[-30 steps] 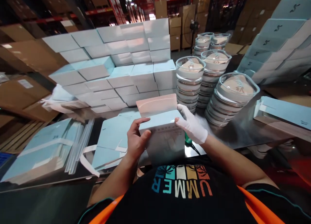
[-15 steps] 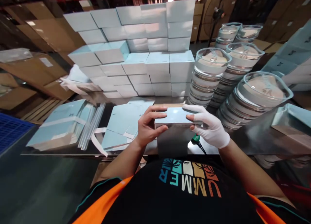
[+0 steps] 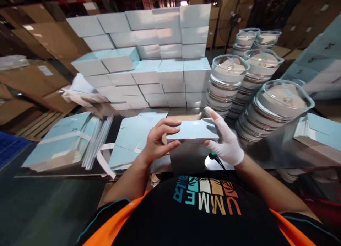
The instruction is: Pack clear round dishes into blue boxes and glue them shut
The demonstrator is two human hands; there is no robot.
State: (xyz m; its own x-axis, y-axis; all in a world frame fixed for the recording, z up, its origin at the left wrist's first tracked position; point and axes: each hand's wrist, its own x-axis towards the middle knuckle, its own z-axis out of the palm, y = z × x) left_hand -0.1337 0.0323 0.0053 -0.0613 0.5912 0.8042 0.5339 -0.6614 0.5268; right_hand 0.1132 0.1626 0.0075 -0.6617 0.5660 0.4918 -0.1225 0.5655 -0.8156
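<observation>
The person's black shirt (image 3: 205, 203) reads "UMMER" in coloured letters, upside down from here. The small dark marks on the pale-blue boxes (image 3: 319, 50) are unreadable.

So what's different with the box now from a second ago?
The flap that stood open on the light blue box is folded down shut. Left hand and gloved right hand both kept hold of it. The stacked boxes and clear containers stayed put.

The pale blue box (image 3: 193, 130) shows only its top and front edge — the left hand (image 3: 157, 141) covers its left end and the gloved right hand (image 3: 225, 143) its right. At the right edge, the stack of lidded boxes (image 3: 319, 57) is cut off, and the marks printed on them are too small to read.
</observation>
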